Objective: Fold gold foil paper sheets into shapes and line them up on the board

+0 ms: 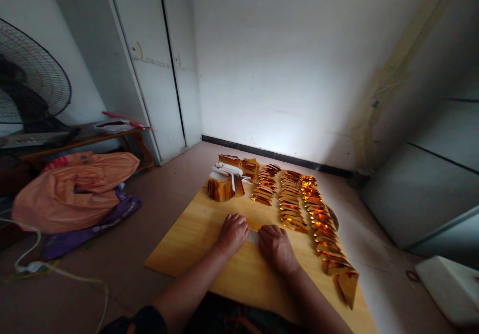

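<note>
A small sheet of shiny gold paper lies on the wooden board, with a pale strip along its near side. My left hand is closed at the sheet's left edge, its fingers curled down. At the right edge my right hand is closed too, knuckles up. My fingers hide both ends of the sheet, and the fingertips do not show. Beyond my hands, folded gold paper pieces overlap in rows. A curved stack of gold sheets sits near the far left corner, with white paper on top.
Another gold bundle stands at the board's far side. A black fan is on a low wooden table at left, near an orange bag and a cable on the floor. A white box lies at right.
</note>
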{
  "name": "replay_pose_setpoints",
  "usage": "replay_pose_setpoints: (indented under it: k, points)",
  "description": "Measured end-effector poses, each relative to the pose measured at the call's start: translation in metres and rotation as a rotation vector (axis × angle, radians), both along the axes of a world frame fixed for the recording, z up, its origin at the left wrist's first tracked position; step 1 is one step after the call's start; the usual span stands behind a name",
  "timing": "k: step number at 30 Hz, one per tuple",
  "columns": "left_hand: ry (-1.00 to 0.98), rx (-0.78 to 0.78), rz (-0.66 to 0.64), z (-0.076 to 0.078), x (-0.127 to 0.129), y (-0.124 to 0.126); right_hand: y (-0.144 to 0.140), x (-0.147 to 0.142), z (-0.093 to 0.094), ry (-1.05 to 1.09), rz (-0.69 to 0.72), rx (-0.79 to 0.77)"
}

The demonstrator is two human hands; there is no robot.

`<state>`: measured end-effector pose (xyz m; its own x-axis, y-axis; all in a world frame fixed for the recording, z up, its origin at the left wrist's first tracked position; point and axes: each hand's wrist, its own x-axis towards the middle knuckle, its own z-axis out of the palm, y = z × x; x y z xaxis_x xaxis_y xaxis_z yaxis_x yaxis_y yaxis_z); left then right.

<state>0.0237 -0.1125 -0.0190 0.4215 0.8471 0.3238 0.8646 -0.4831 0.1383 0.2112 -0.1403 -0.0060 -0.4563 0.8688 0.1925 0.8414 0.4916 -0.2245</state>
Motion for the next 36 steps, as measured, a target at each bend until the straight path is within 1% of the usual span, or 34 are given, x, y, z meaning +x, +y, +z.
replay_pose_setpoints:
  k: [3,4,8,15,19,26,28,32,36]
  points:
    - [-0.006,-0.037,-0.008,0.005,-0.002,-0.002,0.000,0.013,0.002,0.052,0.105,-0.056]
    - [-0.009,-0.049,-0.013,0.007,-0.002,-0.003,0.000,0.016,0.002,0.059,0.118,-0.064]
    - [-0.036,-0.066,-0.052,0.011,-0.007,-0.010,0.002,0.020,-0.001,0.085,0.094,-0.056]
    - [-0.034,-0.065,-0.035,0.009,-0.007,-0.016,0.007,0.015,-0.009,0.122,0.041,-0.021]
    - [-0.025,-0.065,-0.006,0.006,-0.002,-0.020,0.010,0.015,-0.008,0.164,0.032,-0.024]
    - [-0.013,-0.051,0.036,0.000,0.004,-0.021,0.010,0.024,-0.004,0.172,0.133,-0.050]
    - [-0.016,-0.051,0.038,0.000,0.003,-0.021,0.011,0.026,-0.006,0.171,0.121,-0.058]
    - [-0.036,-0.047,0.034,-0.001,0.001,-0.023,0.014,0.023,-0.010,0.222,0.050,-0.075]
    - [-0.075,-0.076,0.050,0.000,0.000,-0.023,0.015,0.017,-0.009,0.261,0.012,-0.077]
